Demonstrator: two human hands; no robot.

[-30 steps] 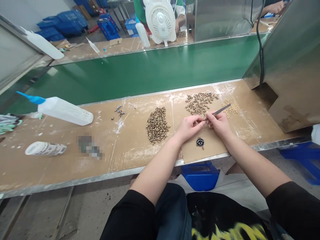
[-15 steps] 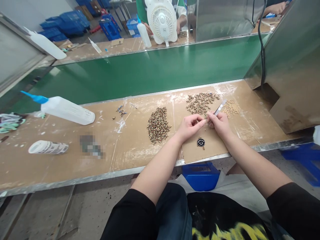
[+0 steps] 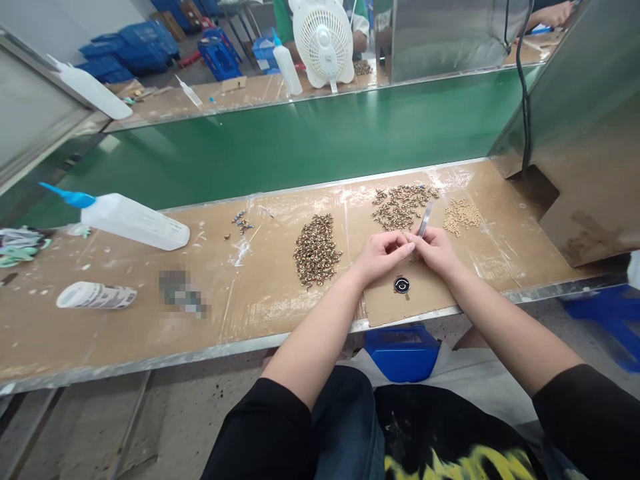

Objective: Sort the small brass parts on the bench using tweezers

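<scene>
My left hand [image 3: 383, 255] is closed in a pinch above the cardboard mat, and whatever sits between its fingertips is too small to make out. Against those fingertips rests my right hand [image 3: 434, 252], closed around a pair of metal tweezers [image 3: 426, 219] whose upper end points up and away. Below both hands lies a small round black dish [image 3: 401, 285] with a shiny ring inside. A loose spread of small brass-coloured metal parts [image 3: 400, 207] is just beyond my fingers. Right of it are small tan beads or rings [image 3: 461, 217], and left of my wrist a denser heap of brass-coloured parts [image 3: 317, 252].
A white bottle with a blue nozzle [image 3: 135, 220] and a white cylindrical tub [image 3: 97, 295] lie at the left. Behind the bench runs a green belt [image 3: 300, 140]; across it stand a white fan [image 3: 324, 43] and a person. A metal housing [image 3: 590, 153] rises at right.
My right hand has shifted slightly left, against my left fingertips. The tweezers have turned more upright and moved left. My left hand stays almost in place.
</scene>
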